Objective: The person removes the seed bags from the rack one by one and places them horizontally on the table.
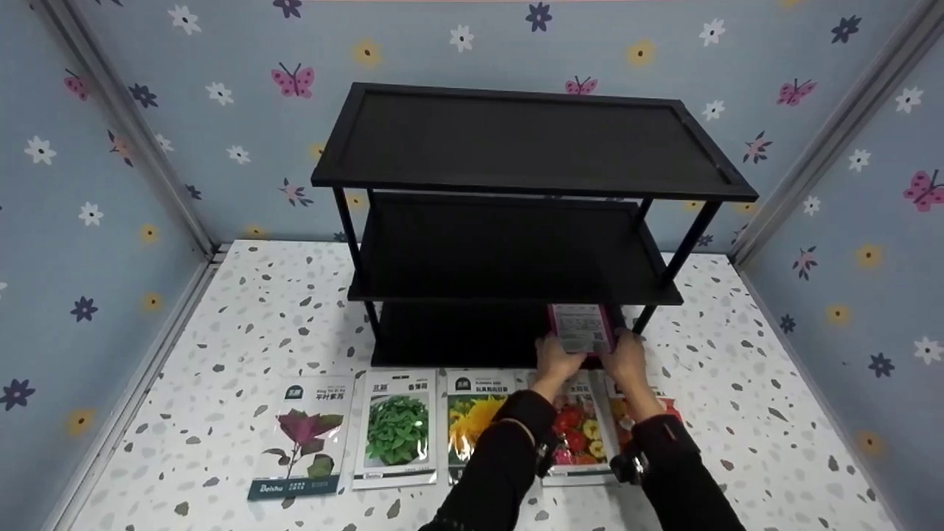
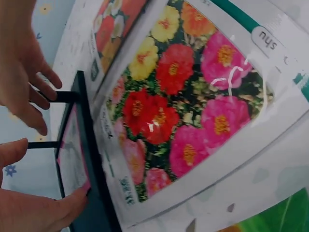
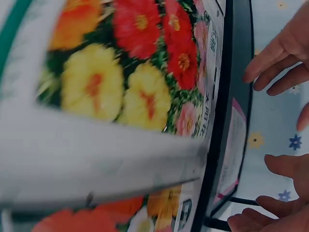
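A flat packet with a pink border and a white printed label (image 1: 581, 328) lies on the right part of the black rack's bottom shelf (image 1: 457, 335). At its left side is my left hand (image 1: 558, 361), fingers extended; in the left wrist view a fingertip overlaps the packet's near corner, and contact is hard to judge. My right hand (image 1: 627, 363) is at the packet's right side, its fingers spread and loosely bent in the right wrist view (image 3: 285, 198). Neither hand curls round the packet.
Seed packets lie in a row before the rack: purple leaves (image 1: 301, 439), green leaves (image 1: 397, 431), a sunflower (image 1: 472, 424), mixed flowers (image 1: 579, 435) and a partly hidden orange-red one (image 1: 670, 407). The rack's middle shelf (image 1: 509, 247) and top shelf (image 1: 531, 140) overhang the bottom one.
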`<state>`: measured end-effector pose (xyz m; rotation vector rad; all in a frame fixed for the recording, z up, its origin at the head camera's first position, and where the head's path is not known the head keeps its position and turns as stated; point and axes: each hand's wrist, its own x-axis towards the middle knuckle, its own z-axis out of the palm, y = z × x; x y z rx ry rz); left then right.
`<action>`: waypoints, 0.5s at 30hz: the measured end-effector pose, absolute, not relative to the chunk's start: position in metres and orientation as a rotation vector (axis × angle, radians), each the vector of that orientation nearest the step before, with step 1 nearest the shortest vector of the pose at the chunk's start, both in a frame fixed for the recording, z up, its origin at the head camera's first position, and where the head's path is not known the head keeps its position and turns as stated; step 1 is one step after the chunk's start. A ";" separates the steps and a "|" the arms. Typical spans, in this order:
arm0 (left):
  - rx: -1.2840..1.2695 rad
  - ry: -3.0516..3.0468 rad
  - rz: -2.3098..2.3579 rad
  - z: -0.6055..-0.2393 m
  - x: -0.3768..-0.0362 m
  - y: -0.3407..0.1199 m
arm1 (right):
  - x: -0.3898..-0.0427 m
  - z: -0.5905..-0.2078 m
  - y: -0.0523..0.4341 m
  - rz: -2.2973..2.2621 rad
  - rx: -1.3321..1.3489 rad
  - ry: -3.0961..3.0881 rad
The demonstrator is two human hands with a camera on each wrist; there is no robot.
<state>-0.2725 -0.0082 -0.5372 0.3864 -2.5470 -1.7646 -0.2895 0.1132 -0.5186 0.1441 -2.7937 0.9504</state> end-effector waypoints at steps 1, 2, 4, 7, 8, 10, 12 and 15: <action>0.416 -2.549 -1.774 -0.524 -0.265 -0.012 | -0.292 -0.519 0.111 0.959 0.108 -2.804; 0.415 -2.531 -1.759 -0.520 -0.261 -0.013 | -0.294 -0.520 0.108 0.962 0.068 -2.828; 0.414 -2.510 -1.731 -0.517 -0.257 -0.016 | -0.298 -0.520 0.104 0.971 -0.011 -2.873; 0.387 -2.499 -1.719 -0.518 -0.256 -0.016 | -0.302 -0.521 0.100 0.968 -0.104 -2.940; 0.380 -2.493 -1.740 -0.519 -0.257 -0.016 | -0.304 -0.522 0.098 0.956 -0.133 -2.961; 0.380 -2.481 -1.781 -0.520 -0.259 -0.015 | -0.308 -0.526 0.097 0.954 -0.185 -2.998; 0.399 -2.468 -1.844 -0.521 -0.261 -0.014 | -0.319 -0.545 0.100 0.951 -0.148 -2.967; 0.492 -2.424 -1.985 -0.521 -0.263 -0.013 | -0.353 -0.598 0.116 0.895 -0.089 -2.929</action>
